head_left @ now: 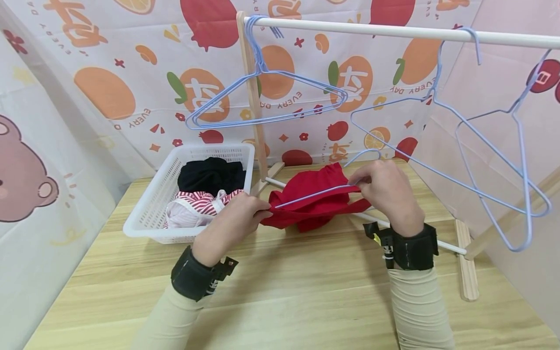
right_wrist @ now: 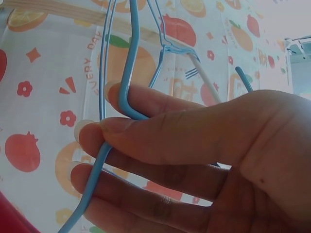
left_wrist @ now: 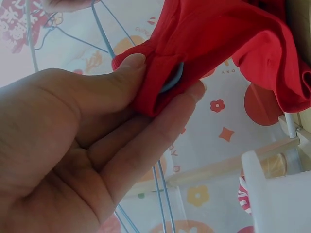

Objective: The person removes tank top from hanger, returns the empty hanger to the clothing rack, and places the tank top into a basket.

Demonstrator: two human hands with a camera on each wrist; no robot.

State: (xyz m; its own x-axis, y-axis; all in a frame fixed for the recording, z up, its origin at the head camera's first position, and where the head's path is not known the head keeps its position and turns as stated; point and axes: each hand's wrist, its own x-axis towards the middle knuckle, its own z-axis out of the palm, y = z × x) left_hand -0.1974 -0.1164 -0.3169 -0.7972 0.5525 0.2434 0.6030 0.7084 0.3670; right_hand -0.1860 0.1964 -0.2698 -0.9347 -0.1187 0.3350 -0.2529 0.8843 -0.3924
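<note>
A red garment (head_left: 323,177) hangs bunched low over the table between the two hands. The left hand (head_left: 232,221) pinches its edge at the left; in the left wrist view, the thumb (left_wrist: 131,68) presses the red cloth over the rounded end of a blue hanger (left_wrist: 175,80), which shows through a fold. The right hand (head_left: 385,187) grips that same blue wire hanger (head_left: 306,196) near its neck, with the hook sticking up behind the hand. In the right wrist view, the bent blue wire (right_wrist: 131,53) runs between thumb and fingers (right_wrist: 160,107).
A white basket (head_left: 146,214) at the left holds black cloth (head_left: 210,175) and red-striped cloth (head_left: 197,204). Overhead runs a white rod (head_left: 376,29) with several blue hangers (head_left: 267,121) at its left and two more at its right. A wooden foot (head_left: 465,272) stands at right.
</note>
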